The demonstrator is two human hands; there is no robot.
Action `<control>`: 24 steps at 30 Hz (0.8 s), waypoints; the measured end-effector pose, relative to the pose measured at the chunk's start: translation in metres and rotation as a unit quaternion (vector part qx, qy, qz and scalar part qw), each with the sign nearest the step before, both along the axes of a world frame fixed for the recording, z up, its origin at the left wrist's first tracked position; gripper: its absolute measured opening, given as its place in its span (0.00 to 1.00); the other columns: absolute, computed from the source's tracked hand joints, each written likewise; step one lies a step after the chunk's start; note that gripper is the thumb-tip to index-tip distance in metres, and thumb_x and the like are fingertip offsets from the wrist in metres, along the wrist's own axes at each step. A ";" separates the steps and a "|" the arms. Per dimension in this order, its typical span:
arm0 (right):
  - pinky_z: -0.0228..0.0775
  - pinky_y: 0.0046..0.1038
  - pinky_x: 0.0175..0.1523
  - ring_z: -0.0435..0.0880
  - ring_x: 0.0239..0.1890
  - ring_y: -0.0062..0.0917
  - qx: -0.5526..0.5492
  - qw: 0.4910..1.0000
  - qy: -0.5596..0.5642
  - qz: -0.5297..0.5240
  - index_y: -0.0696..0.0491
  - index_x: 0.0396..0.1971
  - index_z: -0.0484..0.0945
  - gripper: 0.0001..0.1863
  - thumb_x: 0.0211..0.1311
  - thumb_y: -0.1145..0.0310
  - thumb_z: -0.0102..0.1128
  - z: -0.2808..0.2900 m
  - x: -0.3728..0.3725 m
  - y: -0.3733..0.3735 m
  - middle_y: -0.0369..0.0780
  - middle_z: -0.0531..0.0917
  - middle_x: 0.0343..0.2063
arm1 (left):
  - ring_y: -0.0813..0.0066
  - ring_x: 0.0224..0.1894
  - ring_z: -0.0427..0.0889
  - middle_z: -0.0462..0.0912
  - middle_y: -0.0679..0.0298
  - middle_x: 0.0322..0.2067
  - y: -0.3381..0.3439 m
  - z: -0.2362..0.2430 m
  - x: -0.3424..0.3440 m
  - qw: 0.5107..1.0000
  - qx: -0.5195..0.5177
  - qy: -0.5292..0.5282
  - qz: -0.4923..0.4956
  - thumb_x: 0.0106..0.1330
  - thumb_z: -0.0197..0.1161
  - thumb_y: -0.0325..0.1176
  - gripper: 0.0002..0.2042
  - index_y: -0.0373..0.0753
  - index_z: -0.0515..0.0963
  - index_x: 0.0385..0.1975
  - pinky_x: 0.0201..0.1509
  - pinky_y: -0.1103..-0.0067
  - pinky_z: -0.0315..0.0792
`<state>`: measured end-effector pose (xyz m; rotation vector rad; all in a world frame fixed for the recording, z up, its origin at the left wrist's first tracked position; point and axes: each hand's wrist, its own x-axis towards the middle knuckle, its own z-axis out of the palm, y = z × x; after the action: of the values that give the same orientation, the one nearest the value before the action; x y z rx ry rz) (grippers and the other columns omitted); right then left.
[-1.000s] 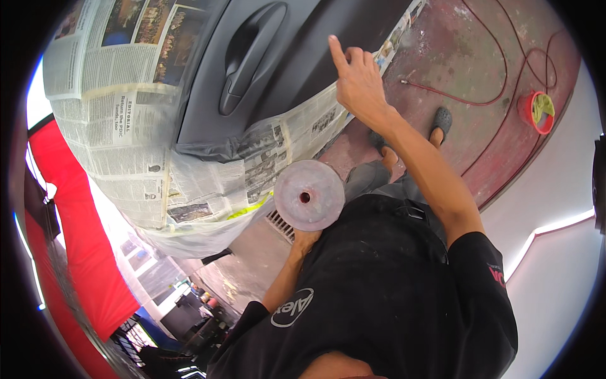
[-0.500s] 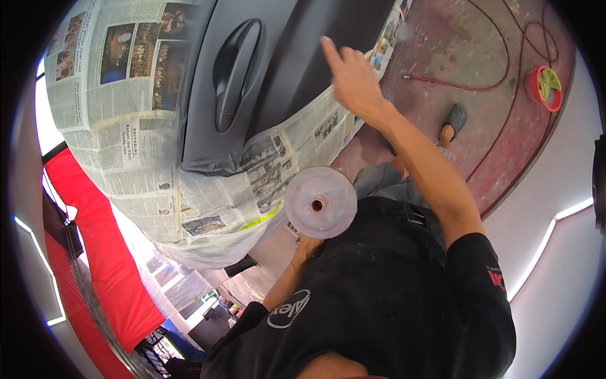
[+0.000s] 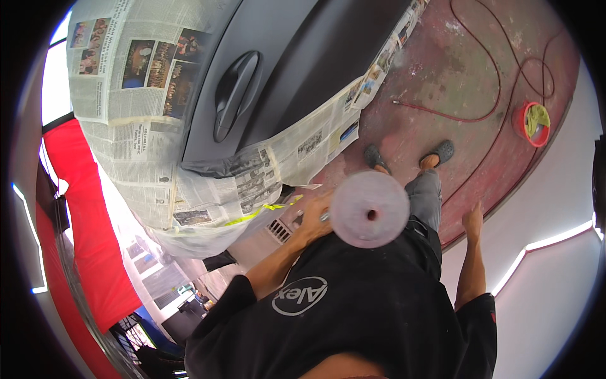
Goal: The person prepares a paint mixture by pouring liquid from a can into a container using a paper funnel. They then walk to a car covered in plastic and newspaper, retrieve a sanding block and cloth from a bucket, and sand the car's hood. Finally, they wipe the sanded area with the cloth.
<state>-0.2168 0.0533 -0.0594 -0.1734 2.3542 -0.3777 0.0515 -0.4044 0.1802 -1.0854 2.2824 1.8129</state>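
Observation:
My left hand (image 3: pixel 315 218) is closed around a spray gun, just in front of my body. Its round, whitish cup lid (image 3: pixel 363 201) with a small dark hole faces up and hides most of the gun. A bit of metal (image 3: pixel 325 216) shows beside my fingers. My right hand (image 3: pixel 472 218) hangs low at my right side, its fingers curled in, with nothing seen in it. Ahead on the left is a matt dark grey car door (image 3: pixel 293 82) with a door handle (image 3: pixel 237 95). Taped newspaper (image 3: pixel 120 142) and thin translucent film (image 3: pixel 189 243) cover the bodywork around it.
A reddish, stained floor (image 3: pixel 435 69) lies to the right. Across it runs a dark red hose (image 3: pixel 499 95) in loops. Near the wall (image 3: pixel 555 189) stands a red bucket (image 3: pixel 522 125) holding a yellow-green cloth (image 3: pixel 536 117). A red curtain (image 3: pixel 95 234) hangs on the left.
My right hand has left the door's lower edge and dropped to my right side. My left hand has brought the spray gun to the right. My view has shifted, and both feet now show.

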 end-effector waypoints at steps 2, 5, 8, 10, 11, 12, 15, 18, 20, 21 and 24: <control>0.69 0.47 0.68 0.77 0.62 0.60 0.068 0.991 -0.106 -0.049 0.68 0.72 0.60 0.37 0.60 0.74 0.50 0.034 0.005 -0.006 0.67 0.80 0.54 | 0.55 0.46 0.89 0.88 0.51 0.46 0.008 0.010 -0.028 0.999 -0.032 0.031 0.000 0.59 0.70 0.29 0.15 0.35 0.84 0.47 0.49 0.68 0.79; 0.68 0.48 0.67 0.76 0.63 0.61 0.033 0.997 -0.051 -0.039 0.69 0.68 0.66 0.33 0.63 0.70 0.47 0.015 -0.004 0.066 0.67 0.79 0.55 | 0.52 0.46 0.88 0.87 0.51 0.46 0.023 0.035 -0.128 0.990 -0.094 0.097 -0.047 0.58 0.68 0.27 0.18 0.36 0.82 0.50 0.50 0.69 0.79; 0.68 0.47 0.68 0.77 0.63 0.59 0.018 0.994 -0.085 -0.073 0.70 0.66 0.68 0.32 0.65 0.68 0.46 0.039 -0.027 0.068 0.66 0.81 0.55 | 0.49 0.44 0.87 0.86 0.50 0.45 0.050 0.064 -0.170 0.985 -0.097 0.126 -0.072 0.58 0.66 0.26 0.18 0.36 0.82 0.50 0.48 0.71 0.79; 0.68 0.46 0.68 0.78 0.63 0.58 -0.015 0.991 -0.083 -0.101 0.71 0.66 0.68 0.32 0.65 0.67 0.46 0.037 -0.045 0.082 0.66 0.81 0.55 | 0.50 0.43 0.86 0.86 0.52 0.44 0.064 0.059 -0.205 0.980 -0.118 0.129 -0.098 0.58 0.66 0.26 0.19 0.37 0.82 0.51 0.48 0.71 0.79; 0.68 0.46 0.68 0.78 0.63 0.57 -0.026 0.989 -0.097 -0.110 0.71 0.67 0.68 0.32 0.66 0.67 0.46 0.038 -0.058 0.086 0.66 0.81 0.55 | 0.50 0.43 0.86 0.86 0.52 0.44 0.070 0.057 -0.219 0.978 -0.129 0.128 -0.106 0.57 0.65 0.26 0.19 0.37 0.82 0.51 0.47 0.71 0.79; 0.68 0.45 0.69 0.78 0.63 0.57 -0.037 0.986 -0.109 -0.123 0.71 0.67 0.67 0.32 0.66 0.67 0.46 0.041 -0.076 0.089 0.66 0.81 0.55 | 0.50 0.43 0.86 0.86 0.53 0.44 0.072 0.059 -0.234 0.980 -0.128 0.121 -0.093 0.57 0.65 0.26 0.20 0.37 0.82 0.52 0.48 0.71 0.79; 0.67 0.45 0.70 0.78 0.64 0.56 -0.080 0.987 -0.055 -0.128 0.71 0.68 0.66 0.33 0.66 0.68 0.46 0.031 -0.111 0.108 0.66 0.80 0.56 | 0.48 0.41 0.86 0.86 0.54 0.42 0.078 0.065 -0.266 0.977 -0.142 0.126 -0.097 0.56 0.64 0.25 0.22 0.40 0.82 0.53 0.45 0.69 0.80; 0.65 0.45 0.72 0.76 0.66 0.57 -0.114 0.984 -0.016 -0.139 0.71 0.68 0.67 0.32 0.66 0.70 0.47 0.040 -0.147 0.099 0.66 0.79 0.58 | 0.49 0.39 0.86 0.86 0.54 0.40 0.096 0.063 -0.302 0.955 -0.190 0.166 -0.158 0.56 0.63 0.24 0.20 0.40 0.83 0.51 0.43 0.69 0.79; 0.63 0.46 0.74 0.74 0.67 0.58 -0.147 0.979 0.033 -0.141 0.70 0.67 0.68 0.30 0.66 0.71 0.48 0.028 -0.160 0.133 0.67 0.76 0.61 | 0.49 0.43 0.88 0.87 0.53 0.43 0.101 0.060 -0.346 0.952 -0.178 0.178 -0.176 0.56 0.62 0.23 0.22 0.40 0.83 0.53 0.45 0.69 0.81; 0.63 0.46 0.74 0.74 0.67 0.58 -0.111 0.984 0.014 -0.142 0.70 0.67 0.68 0.30 0.66 0.72 0.48 0.040 -0.169 0.120 0.66 0.76 0.61 | 0.49 0.45 0.88 0.88 0.53 0.45 0.091 0.053 -0.351 0.957 -0.171 0.146 -0.185 0.56 0.62 0.23 0.22 0.40 0.83 0.54 0.47 0.69 0.81; 0.69 0.47 0.69 0.79 0.62 0.59 -0.087 0.976 -0.004 -0.202 0.67 0.68 0.69 0.31 0.65 0.71 0.48 0.065 -0.192 0.104 0.67 0.80 0.55 | 0.48 0.47 0.88 0.88 0.52 0.46 0.094 0.043 -0.386 0.958 -0.127 0.192 -0.169 0.56 0.64 0.22 0.23 0.39 0.83 0.54 0.48 0.69 0.81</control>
<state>-0.4085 0.1576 0.0054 0.2298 2.3405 -0.7798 -0.3345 -0.3100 0.2235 -0.3290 2.7634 1.7454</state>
